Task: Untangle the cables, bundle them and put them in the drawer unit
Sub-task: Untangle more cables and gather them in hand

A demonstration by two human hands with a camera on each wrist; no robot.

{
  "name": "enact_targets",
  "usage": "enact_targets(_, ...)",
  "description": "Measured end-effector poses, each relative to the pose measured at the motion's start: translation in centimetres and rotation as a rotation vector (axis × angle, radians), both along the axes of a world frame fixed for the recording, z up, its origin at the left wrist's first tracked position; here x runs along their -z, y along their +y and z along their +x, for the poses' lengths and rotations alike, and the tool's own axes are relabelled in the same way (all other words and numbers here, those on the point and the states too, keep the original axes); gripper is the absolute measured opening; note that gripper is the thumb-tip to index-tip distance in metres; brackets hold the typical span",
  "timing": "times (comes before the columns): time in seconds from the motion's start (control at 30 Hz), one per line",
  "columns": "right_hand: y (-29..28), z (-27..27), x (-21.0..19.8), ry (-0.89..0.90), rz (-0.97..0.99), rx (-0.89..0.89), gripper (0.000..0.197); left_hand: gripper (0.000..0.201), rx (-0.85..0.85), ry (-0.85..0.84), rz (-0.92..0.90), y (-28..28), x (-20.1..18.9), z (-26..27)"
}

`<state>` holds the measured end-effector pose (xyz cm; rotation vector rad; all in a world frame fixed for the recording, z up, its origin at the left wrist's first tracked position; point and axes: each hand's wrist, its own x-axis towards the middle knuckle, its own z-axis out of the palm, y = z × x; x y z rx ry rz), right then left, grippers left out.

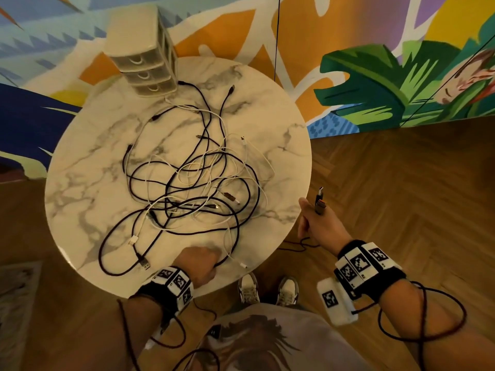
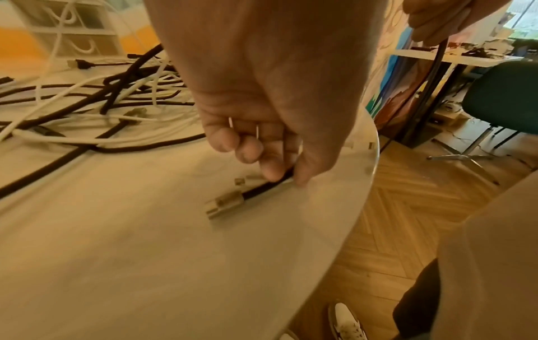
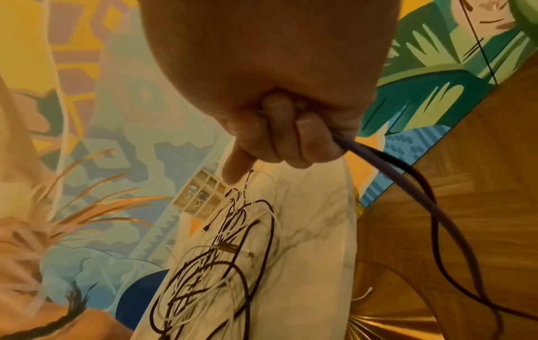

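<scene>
A tangle of black and white cables point(image 1: 192, 183) lies spread over the round marble table point(image 1: 284, 162). The beige three-drawer unit point(image 1: 144, 60) stands at the table's far left edge, drawers closed. My left hand point(image 1: 211, 263) is at the near edge and pinches a black cable point(image 2: 256, 188) just behind its USB plug point(image 2: 224, 204), which lies on the tabletop. My right hand point(image 1: 308, 218) hovers off the table's right edge and grips another black cable point(image 3: 378, 156); its plug point(image 1: 320, 199) sticks up from the fist. That cable hangs down toward the floor.
Wooden herringbone floor point(image 1: 401, 183) surrounds the table, and a painted mural wall point(image 1: 375, 76) stands behind it. My shoes point(image 1: 249, 287) are by the near edge. A green chair point(image 2: 500, 96) and a second table point(image 2: 454, 57) stand off to the right.
</scene>
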<state>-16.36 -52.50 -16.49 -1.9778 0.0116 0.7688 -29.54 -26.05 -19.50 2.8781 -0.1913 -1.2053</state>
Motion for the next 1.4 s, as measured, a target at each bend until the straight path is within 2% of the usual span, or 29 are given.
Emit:
enact_targets(0.1,0.7,-0.6,0.2,0.098,0.058,-0.030,0.070,0.025,-0.032,-0.082,-0.152,-1.0,-0.6,0.6)
enact_targets(0.2,1.6,-1.6,1.1,0.167,0.058,-0.066,0.061,0.015,-0.118,-0.268,-0.344,-2.0,-1.6,1.3)
enact_targets(0.3,3.4,-2.4,1.1,0.253,0.071,-0.111,0.052,0.014,-0.155,-0.415,-0.503,-2.9,-2.7,1.6)
enact_targets(0.43,5.7,-2.2,0.3,0.345,0.233,-0.024,0.045,0.016,-0.086,-0.491,-0.570,-3.7,-3.2,1.7)
enact_targets(0.53,6.8,-1.7,0.0,0.350,0.257,0.001,0.035,0.017,-0.049,-0.578,-0.551,-3.9,-3.1,1.8)
enact_targets(0.6,7.3,-1.4,0.0,0.315,0.230,-0.025,0.033,0.030,-0.161,-0.669,-0.540,-3.8,-3.1,2.0)
enact_targets(0.67,7.6,-1.3,0.0,0.269,0.206,-0.075,0.033,0.058,-0.320,-0.617,-0.574,-3.7,-3.6,2.9)
enact_targets(0.73,7.8,-1.4,0.0,0.229,0.193,-0.120,0.031,0.069,-0.369,-0.441,-0.587,-3.6,-4.0,4.0)
enact_targets(0.8,7.8,-1.3,0.0,0.183,0.165,-0.122,0.031,0.057,-0.354,-0.383,-0.616,-3.3,-3.6,4.9)
enact_targets(0.9,7.2,-0.5,-0.5,0.113,0.120,-0.041,0.034,0.026,-0.323,-0.499,-0.565,-1.8,-3.0,4.8)
enact_targets(0.97,6.7,0.6,-0.8,0.156,0.180,0.059,0.037,0.028,-0.099,-0.521,-0.442,-0.1,-2.1,4.0)
enact_targets(1.0,6.4,1.1,-1.1,0.173,0.218,0.107,0.037,0.030,0.018,-0.474,-0.346,0.8,-1.7,3.7)
enact_targets(1.07,6.1,2.1,-1.9,0.142,0.261,0.160,0.037,0.034,0.141,-0.278,-0.098,2.5,-1.2,3.2)
enact_targets(1.13,5.7,2.9,-3.2,0.082,0.313,0.206,0.037,0.046,0.177,-0.124,0.091,4.1,-1.1,3.1)
enact_targets(1.23,4.8,3.7,-4.9,-0.027,0.399,0.311,0.037,0.060,0.120,0.014,0.190,4.8,-2.1,3.2)
enact_targets(1.3,4.6,3.9,-5.5,-0.071,0.398,0.306,0.037,0.053,0.036,0.086,0.137,4.0,-3.5,3.8)
enact_targets(1.33,4.6,3.7,-5.8,-0.080,0.369,0.274,0.037,0.046,-0.028,0.050,0.039,3.2,-4.1,4.2)
enact_targets(1.4,4.9,2.8,-6.1,-0.110,0.301,0.137,0.037,0.038,-0.216,-0.196,-0.242,0.8,-5.6,5.5)
